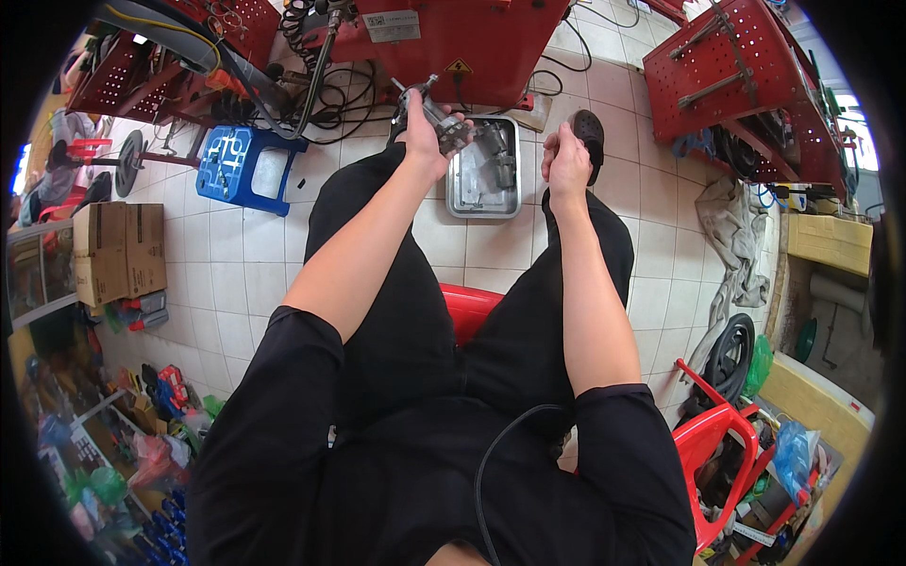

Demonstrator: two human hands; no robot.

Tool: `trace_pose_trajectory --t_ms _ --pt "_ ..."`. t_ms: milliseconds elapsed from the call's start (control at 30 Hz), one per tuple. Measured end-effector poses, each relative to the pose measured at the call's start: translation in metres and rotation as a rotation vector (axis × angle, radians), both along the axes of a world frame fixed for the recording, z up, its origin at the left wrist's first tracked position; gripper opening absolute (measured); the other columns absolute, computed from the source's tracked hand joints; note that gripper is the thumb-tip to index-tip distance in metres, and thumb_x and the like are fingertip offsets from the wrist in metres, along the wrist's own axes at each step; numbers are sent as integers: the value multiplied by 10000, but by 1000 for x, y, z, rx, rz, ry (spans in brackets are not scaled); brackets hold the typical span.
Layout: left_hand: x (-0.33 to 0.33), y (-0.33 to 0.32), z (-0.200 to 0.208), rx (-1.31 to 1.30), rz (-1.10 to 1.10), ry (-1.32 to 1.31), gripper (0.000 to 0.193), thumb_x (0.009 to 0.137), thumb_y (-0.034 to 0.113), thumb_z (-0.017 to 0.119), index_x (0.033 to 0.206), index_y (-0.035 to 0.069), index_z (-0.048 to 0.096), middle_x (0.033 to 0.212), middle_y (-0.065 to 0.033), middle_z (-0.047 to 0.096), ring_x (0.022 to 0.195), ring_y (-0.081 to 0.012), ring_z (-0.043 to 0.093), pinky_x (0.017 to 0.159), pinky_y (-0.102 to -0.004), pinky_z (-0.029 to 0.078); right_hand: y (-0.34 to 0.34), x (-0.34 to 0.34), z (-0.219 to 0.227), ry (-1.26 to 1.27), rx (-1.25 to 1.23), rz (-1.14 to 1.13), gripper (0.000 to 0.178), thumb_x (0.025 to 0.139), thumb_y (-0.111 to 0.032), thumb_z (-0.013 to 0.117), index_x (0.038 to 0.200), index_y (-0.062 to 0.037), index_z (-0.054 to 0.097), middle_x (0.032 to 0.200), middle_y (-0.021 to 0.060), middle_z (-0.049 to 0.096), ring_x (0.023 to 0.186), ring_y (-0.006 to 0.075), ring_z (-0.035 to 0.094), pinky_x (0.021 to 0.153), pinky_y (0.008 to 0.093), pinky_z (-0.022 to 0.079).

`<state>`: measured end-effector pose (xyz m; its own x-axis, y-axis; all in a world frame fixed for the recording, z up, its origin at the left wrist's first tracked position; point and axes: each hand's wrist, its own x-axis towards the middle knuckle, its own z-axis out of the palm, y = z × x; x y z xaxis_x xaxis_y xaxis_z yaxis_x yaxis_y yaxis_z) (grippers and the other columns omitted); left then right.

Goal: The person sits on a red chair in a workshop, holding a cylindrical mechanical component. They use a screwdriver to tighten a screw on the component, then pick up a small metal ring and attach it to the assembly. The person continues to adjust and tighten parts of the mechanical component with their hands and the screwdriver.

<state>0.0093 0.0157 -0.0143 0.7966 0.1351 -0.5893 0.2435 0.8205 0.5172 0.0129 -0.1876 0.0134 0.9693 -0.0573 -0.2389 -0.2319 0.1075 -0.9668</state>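
Observation:
My left hand is closed around a grey metal machine part, with its fingers curled under it. A rod-like end of the part sticks up beyond the hand; its exact kind is unclear. Just right of it, a shallow silver metal tray rests on the floor. Inside the tray lie dark metal parts in what looks like liquid. My right hand is held above my right foot, to the right of the tray. Its fingers are curled together, and whatever they may hold is hidden.
A red machine cabinet stands ahead, with black cables beside it. A blue plastic stool is at the left, near cardboard boxes. Red perforated panels stand at the far right. A red chair is at lower right.

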Motion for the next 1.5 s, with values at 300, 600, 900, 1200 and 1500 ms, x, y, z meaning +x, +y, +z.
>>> trace_pose_trajectory --t_ms 300,600,900,1200,1500 --pt "-5 -5 2 44 -122 21 783 905 726 141 921 53 541 820 -122 612 808 -293 625 716 -434 505 10 -4 2 -7 7 79 436 996 -381 461 690 -77 526 536 -43 395 442 58 361 412 224 279" --pt "-19 -18 5 481 -373 -33 630 932 625 381 990 22 553 759 -110 630 649 -221 661 649 -316 519 -2 42 -19 219 -574 451 345 925 -339 525 920 -7 619 691 74 617 557 167 616 448 298 438" --pt "3 -14 4 254 -306 -6 638 952 613 263 983 38 539 788 -110 635 708 -246 669 636 -365 536 2 98 -175 174 -1028 917 178 781 -104 563 861 -29 704 847 231 675 749 326 680 672 405 537" --pt "8 -14 -1 19 -241 194 667 946 631 245 1016 39 544 810 -103 628 779 -278 660 699 -410 543 10 34 -335 380 -879 835 275 844 -143 507 1034 -66 691 1074 212 659 1051 369 621 897 439 495" --pt "7 15 0 -227 -46 213 666 917 656 342 1088 49 556 907 -95 612 845 -267 607 781 -435 498 33 22 -347 530 -954 632 402 808 -177 649 1194 -101 572 1101 198 653 1078 364 604 908 433 483"
